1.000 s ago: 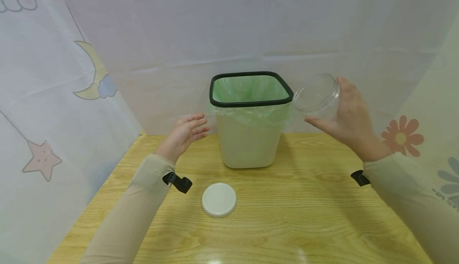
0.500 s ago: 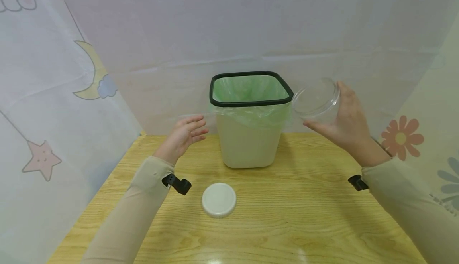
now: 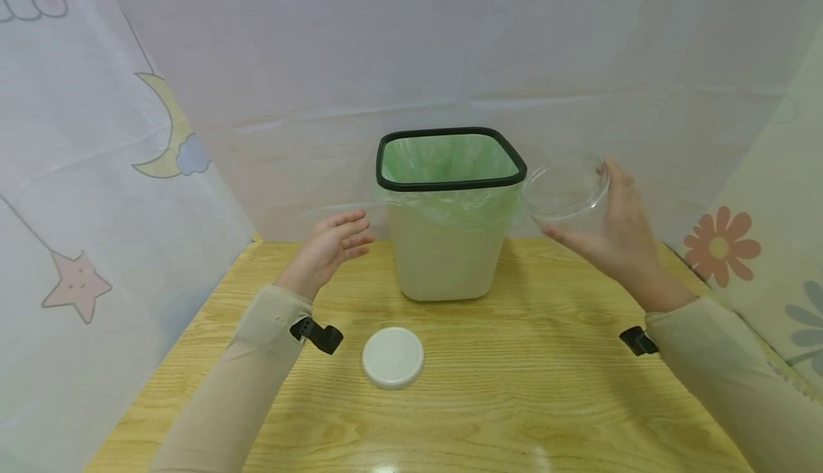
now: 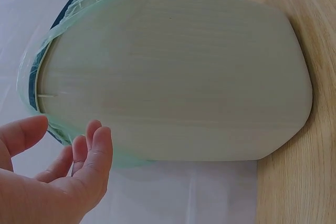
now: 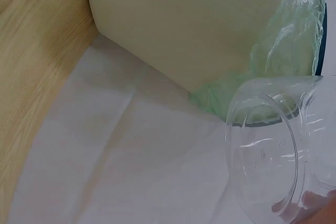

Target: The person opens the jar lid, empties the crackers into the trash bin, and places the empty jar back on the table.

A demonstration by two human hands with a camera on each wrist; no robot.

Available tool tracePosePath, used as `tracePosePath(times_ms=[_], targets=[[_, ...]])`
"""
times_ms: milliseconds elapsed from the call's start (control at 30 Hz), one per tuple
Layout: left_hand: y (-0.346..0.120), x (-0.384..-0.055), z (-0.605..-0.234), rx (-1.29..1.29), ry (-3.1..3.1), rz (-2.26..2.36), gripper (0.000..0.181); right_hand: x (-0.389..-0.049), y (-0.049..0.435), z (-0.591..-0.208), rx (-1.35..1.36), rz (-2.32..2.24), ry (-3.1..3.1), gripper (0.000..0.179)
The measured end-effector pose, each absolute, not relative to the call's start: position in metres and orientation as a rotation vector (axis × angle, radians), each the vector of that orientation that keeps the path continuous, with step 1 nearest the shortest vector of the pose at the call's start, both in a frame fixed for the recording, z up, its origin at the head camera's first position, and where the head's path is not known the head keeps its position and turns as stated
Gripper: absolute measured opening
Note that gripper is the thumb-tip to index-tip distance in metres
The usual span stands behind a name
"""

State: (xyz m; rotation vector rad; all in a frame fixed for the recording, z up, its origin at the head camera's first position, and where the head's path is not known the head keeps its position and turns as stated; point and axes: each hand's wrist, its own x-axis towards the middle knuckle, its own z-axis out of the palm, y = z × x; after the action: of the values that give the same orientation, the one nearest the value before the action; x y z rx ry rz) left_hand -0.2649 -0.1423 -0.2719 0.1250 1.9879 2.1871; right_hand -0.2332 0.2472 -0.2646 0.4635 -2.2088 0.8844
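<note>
My right hand (image 3: 622,233) grips a clear plastic jar (image 3: 567,205), thumb below and fingers on its far side. The jar is held in the air at the right of the bin's rim, its round mouth tilted up; I see nothing inside it. In the right wrist view the jar (image 5: 265,156) overlaps the corner of the bin's liner. Palm turned inward, my left hand (image 3: 326,248) hovers beside the bin's left side with fingers relaxed and holding nothing. A white round screw lid (image 3: 393,357) lies flat on the table in front.
A pale waste bin (image 3: 446,251) with a black rim and a green plastic liner (image 3: 444,158) stands upright at the back of the wooden table (image 3: 514,387). Behind it hangs a pale sheet (image 3: 386,44), with a moon and flowers printed on the side panels.
My right hand has sunk a little, and the jar has turned so its mouth faces more upward. My left hand has barely moved. Bin and lid stay where they were.
</note>
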Motion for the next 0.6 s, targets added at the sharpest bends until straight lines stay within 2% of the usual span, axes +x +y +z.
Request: tracePosePath(times_ms=[600], targets=[[-0.143, -0.260, -0.279, 0.098, 2.030, 2.153, 0.051, -0.226, 0.240, -0.281, 0.383, 1.074, -2.292, 0.115]])
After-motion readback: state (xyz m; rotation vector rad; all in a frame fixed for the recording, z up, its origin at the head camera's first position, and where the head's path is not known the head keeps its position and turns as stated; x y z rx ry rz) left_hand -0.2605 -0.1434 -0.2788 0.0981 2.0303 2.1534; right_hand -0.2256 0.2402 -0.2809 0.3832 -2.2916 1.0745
